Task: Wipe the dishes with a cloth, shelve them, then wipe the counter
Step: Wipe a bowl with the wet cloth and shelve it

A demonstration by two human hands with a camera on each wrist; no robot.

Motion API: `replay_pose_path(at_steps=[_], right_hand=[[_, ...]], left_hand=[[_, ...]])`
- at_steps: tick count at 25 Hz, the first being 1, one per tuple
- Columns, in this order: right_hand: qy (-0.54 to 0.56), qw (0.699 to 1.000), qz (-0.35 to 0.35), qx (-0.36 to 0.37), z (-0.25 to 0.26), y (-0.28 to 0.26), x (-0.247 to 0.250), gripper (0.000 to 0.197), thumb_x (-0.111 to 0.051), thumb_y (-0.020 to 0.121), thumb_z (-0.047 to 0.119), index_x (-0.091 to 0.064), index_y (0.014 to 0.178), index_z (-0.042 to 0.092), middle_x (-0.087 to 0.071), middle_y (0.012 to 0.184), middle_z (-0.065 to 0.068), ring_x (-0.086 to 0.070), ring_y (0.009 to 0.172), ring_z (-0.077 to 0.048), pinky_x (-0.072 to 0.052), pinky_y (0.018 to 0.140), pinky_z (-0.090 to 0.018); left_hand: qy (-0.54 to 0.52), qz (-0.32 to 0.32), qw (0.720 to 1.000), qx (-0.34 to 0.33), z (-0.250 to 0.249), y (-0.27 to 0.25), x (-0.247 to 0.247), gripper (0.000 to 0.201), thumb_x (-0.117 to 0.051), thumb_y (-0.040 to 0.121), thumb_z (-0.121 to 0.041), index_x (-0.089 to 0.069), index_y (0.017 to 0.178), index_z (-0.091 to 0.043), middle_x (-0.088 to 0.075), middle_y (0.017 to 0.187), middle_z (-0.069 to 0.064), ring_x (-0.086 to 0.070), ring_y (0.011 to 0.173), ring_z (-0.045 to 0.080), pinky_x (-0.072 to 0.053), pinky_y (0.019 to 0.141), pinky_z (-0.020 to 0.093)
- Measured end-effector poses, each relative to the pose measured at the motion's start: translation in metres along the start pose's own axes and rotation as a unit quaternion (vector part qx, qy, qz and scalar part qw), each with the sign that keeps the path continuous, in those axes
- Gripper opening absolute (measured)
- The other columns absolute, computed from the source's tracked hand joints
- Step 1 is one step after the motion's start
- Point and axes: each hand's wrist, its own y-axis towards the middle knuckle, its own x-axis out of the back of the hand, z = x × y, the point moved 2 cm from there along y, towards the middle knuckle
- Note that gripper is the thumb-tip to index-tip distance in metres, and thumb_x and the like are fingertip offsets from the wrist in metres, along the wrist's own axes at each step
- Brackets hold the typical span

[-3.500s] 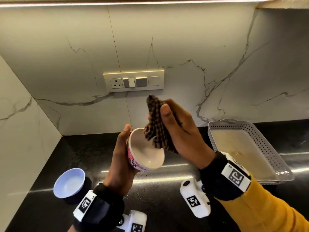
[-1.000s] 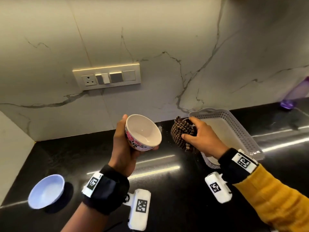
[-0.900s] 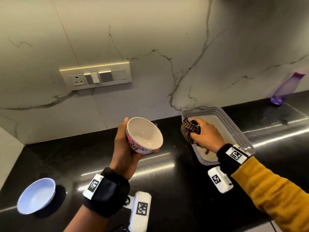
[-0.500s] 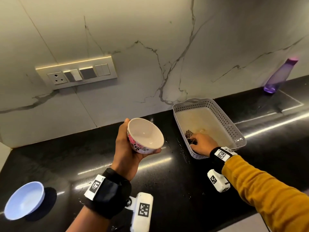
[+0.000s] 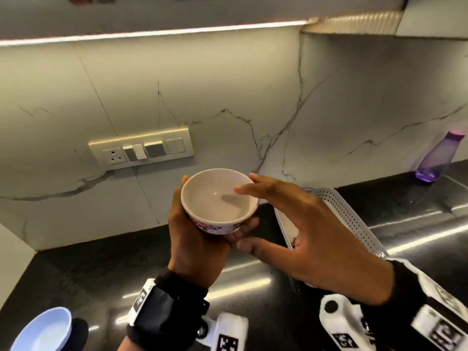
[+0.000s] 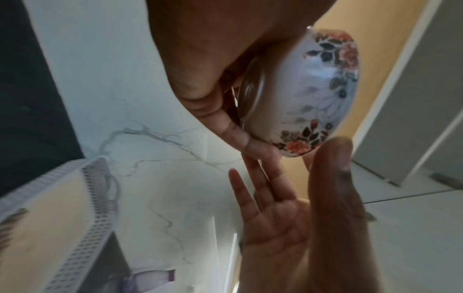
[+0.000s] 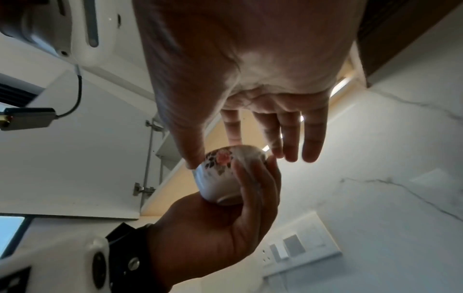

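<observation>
My left hand (image 5: 200, 236) grips a small white bowl with a flower pattern (image 5: 219, 198) from below and holds it upright at chest height; its painted side (image 6: 323, 89) shows in the left wrist view. My right hand (image 5: 304, 224) is empty. Its straight fingers (image 5: 255, 184) reach over the bowl's right rim and its thumb sits below. The checked cloth (image 6: 11, 218) lies in the white perforated basket (image 5: 354, 219) on the black counter (image 5: 101, 269), mostly hidden behind my right hand in the head view.
A light blue bowl (image 5: 43, 330) stands on the counter at the lower left. A purple bottle (image 5: 439, 158) stands at the far right against the marble wall. A switch panel (image 5: 141, 148) is on the wall. An open cupboard door (image 7: 142, 188) hangs overhead.
My right hand put the cloth down in the basket, let go and came back empty to the bowl. The left hand raised the bowl slightly, and the view tilted upward.
</observation>
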Motion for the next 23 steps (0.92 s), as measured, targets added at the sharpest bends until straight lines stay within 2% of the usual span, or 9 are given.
replay_pose_path(at_steps=[3, 6, 8, 10, 11, 14, 16, 18, 23], right_hand=[[0.029, 0.997, -0.057, 0.037, 0.028, 0.022, 0.009, 0.066, -0.076, 0.082, 0.063, -0.057, 0.139, 0.038, -0.051, 0.150, 0.026, -0.050, 0.137, 0.000, -0.041, 0.110, -0.015], [0.089, 0.989, -0.095, 0.064, 0.056, 0.039, 0.017, 0.070, -0.080, 0.077, 0.061, -0.057, 0.139, 0.037, -0.058, 0.143, 0.024, -0.055, 0.134, -0.008, -0.048, 0.107, -0.028], [0.124, 0.985, -0.095, 0.079, 0.072, 0.050, 0.024, 0.083, -0.081, 0.074, 0.062, -0.046, 0.146, 0.042, -0.056, 0.146, 0.023, -0.055, 0.135, -0.010, -0.049, 0.109, -0.038], [0.130, 0.986, -0.088, 0.058, 0.084, 0.059, 0.034, 0.106, -0.081, 0.061, 0.070, -0.026, 0.151, 0.058, -0.050, 0.147, 0.032, -0.052, 0.134, 0.000, -0.048, 0.111, -0.039], [0.123, 0.988, -0.085, 0.044, 0.090, 0.062, 0.040, 0.112, -0.081, 0.054, 0.074, -0.022, 0.149, 0.065, -0.047, 0.145, 0.037, -0.051, 0.132, 0.006, -0.047, 0.110, -0.036], [0.129, 0.984, -0.100, 0.066, 0.110, 0.072, 0.061, 0.105, -0.086, 0.046, 0.071, -0.042, 0.141, 0.063, -0.054, 0.140, 0.034, -0.056, 0.127, 0.005, -0.054, 0.101, -0.029], [0.145, 0.978, -0.115, 0.096, 0.125, 0.083, 0.076, 0.101, -0.092, 0.045, 0.063, -0.052, 0.137, 0.056, -0.059, 0.139, 0.026, -0.062, 0.124, -0.002, -0.060, 0.092, -0.029], [0.141, 0.974, -0.126, 0.123, 0.137, 0.099, 0.090, 0.098, -0.098, 0.050, 0.054, -0.054, 0.138, 0.049, -0.060, 0.139, 0.022, -0.065, 0.120, -0.006, -0.063, 0.083, -0.029], [-0.055, 0.980, -0.102, 0.164, 0.167, 0.169, 0.124, 0.107, -0.094, 0.054, 0.053, -0.043, 0.147, 0.039, -0.057, 0.138, 0.018, -0.065, 0.116, -0.009, -0.063, 0.087, -0.033]], left_hand=[[0.015, 0.053, 0.996, -0.063, -0.024, -0.013, -0.026, 0.067, -0.024, 0.111, -0.043, -0.079, 0.099, -0.007, -0.078, 0.093, 0.014, -0.077, 0.079, 0.024, -0.061, 0.057, 0.031], [0.069, 0.090, 0.979, -0.168, -0.047, -0.028, -0.053, 0.068, -0.022, 0.111, -0.045, -0.083, 0.088, -0.023, -0.079, 0.092, 0.004, -0.078, 0.085, 0.019, -0.062, 0.063, 0.036], [0.103, 0.098, 0.963, -0.230, -0.064, -0.034, -0.063, 0.053, -0.058, 0.086, -0.076, -0.077, 0.104, -0.030, -0.075, 0.108, 0.003, -0.074, 0.103, 0.021, -0.062, 0.079, 0.048], [0.149, 0.032, 0.940, -0.305, -0.078, -0.032, -0.058, 0.114, -0.085, 0.033, -0.086, -0.057, 0.129, -0.030, -0.067, 0.126, 0.002, -0.066, 0.119, 0.023, -0.052, 0.100, 0.062], [0.149, 0.048, 0.932, -0.326, -0.085, -0.033, -0.056, 0.122, -0.089, 0.032, -0.082, -0.051, 0.137, -0.033, -0.065, 0.132, 0.001, -0.063, 0.124, 0.027, -0.048, 0.103, 0.068], [0.198, 0.057, 0.900, -0.383, -0.117, -0.045, -0.073, 0.019, -0.067, 0.097, -0.043, -0.067, 0.110, -0.057, -0.075, 0.104, -0.025, -0.071, 0.104, 0.001, -0.062, 0.087, 0.047], [0.317, 0.030, 0.831, -0.456, -0.149, -0.047, -0.074, 0.037, -0.058, 0.103, -0.021, -0.073, 0.092, -0.053, -0.073, 0.088, -0.031, -0.071, 0.086, -0.008, -0.059, 0.067, 0.017], [0.386, 0.005, 0.772, -0.505, -0.181, -0.053, -0.076, 0.020, -0.060, 0.102, -0.024, -0.074, 0.091, -0.034, -0.076, 0.092, -0.017, -0.073, 0.089, 0.005, -0.057, 0.065, 0.020], [0.633, -0.137, 0.438, -0.623, -0.249, -0.050, -0.066, 0.017, -0.058, 0.095, -0.041, -0.072, 0.096, -0.031, -0.073, 0.100, -0.016, -0.063, 0.099, 0.010, -0.044, 0.089, 0.034]])
